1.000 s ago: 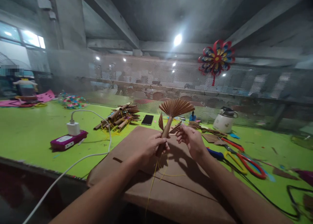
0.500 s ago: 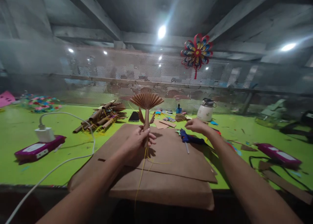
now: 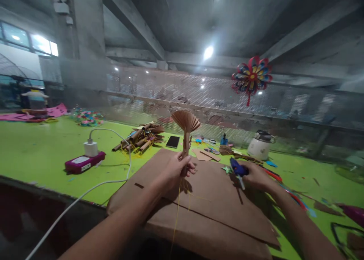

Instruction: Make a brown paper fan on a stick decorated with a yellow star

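My left hand (image 3: 179,169) is closed around the stem of a brown pleated paper fan figure (image 3: 186,123), held upright above a sheet of brown cardboard (image 3: 216,199). Thin yellow string (image 3: 178,203) trails below that hand. On the right, my right hand (image 3: 257,174) grips a dark blue glue gun (image 3: 238,168), raised a little off the cardboard, with a pale glue stick poking out towards me. A small green paper star (image 3: 226,169) lies near the gun's tip.
Rolled brown paper tubes (image 3: 139,137) with yellow strings lie at the back left, beside a phone (image 3: 172,141). A white charger (image 3: 91,148) sits in a purple power strip (image 3: 85,162), its cable looping across. A white jug (image 3: 260,144) and red-handled scissors (image 3: 273,174) are at right.
My right hand has come down onto the glue gun and lifted it. The head view has turned left, shifting everything rightward. The fan figure stays in my left hand, slightly turned.
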The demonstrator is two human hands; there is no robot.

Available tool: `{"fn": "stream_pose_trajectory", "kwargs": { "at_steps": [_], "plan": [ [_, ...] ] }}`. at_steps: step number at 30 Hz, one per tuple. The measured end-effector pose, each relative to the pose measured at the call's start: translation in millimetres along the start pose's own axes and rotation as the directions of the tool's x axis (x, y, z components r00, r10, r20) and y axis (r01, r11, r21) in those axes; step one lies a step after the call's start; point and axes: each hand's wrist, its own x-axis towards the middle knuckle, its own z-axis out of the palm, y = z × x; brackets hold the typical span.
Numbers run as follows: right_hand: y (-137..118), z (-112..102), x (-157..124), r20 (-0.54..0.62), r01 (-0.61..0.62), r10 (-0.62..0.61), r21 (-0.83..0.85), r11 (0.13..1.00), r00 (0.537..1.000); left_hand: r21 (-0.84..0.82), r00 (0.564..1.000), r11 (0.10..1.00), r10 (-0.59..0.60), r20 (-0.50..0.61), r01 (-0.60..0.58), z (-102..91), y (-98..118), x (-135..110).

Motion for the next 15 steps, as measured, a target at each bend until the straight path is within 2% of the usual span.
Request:
{"fn": "stream_pose_trajectory", "kwargs": {
  "at_steps": [1, 2, 4, 5, 6, 8, 10, 12, 15],
  "plan": [
    [-3, -6, -2, -0.023, -0.005, 0.009, 0.185, 0.983, 1.0, 0.012, 1.0, 1.0, 0.004, 0.005, -0.004, 0.1, -1, 0],
    [-8, -12, -4, -0.019, -0.01, 0.018, 0.386, 0.923, 1.0, 0.027, 1.0, 1.0, 0.004, 0.007, -0.005, 0.1, -2, 0],
    [-24, -22, -8, 0.042, -0.016, -0.022, 0.719, 0.695, 0.999, 0.061, 1.0, 0.998, -0.012, -0.005, 0.012, 0.1, -4, 1],
    [-35, -24, -10, 0.082, -0.025, -0.072, 0.813, 0.582, 0.994, 0.075, 1.0, 0.997, -0.024, -0.014, 0.025, 0.1, -5, 2],
    [-47, -25, -11, 0.119, -0.039, -0.125, 0.858, 0.512, 0.985, 0.083, 0.999, 0.996, -0.035, -0.024, 0.037, 0.2, -6, 2],
    [-72, -21, -13, 0.203, -0.075, -0.211, 0.866, 0.495, 0.956, 0.087, 0.998, 0.995, -0.053, -0.042, 0.056, 0.5, -8, 4],
    [-95, -9, -13, 0.253, -0.064, -0.273, 0.831, 0.552, 0.928, 0.09, 0.996, 0.994, -0.063, -0.065, 0.069, 0.4, -10, 5],
    [-111, 7, -12, 0.25, -0.045, -0.3, 0.831, 0.555, 0.921, 0.115, 0.995, 0.991, -0.062, -0.074, 0.07, -0.2, -11, 5],
    [-120, 31, -13, 0.187, -0.026, -0.281, 0.871, 0.49, 0.941, 0.161, 0.997, 0.985, -0.056, -0.061, 0.066, -1.5, -13, 5]
  ]
}}
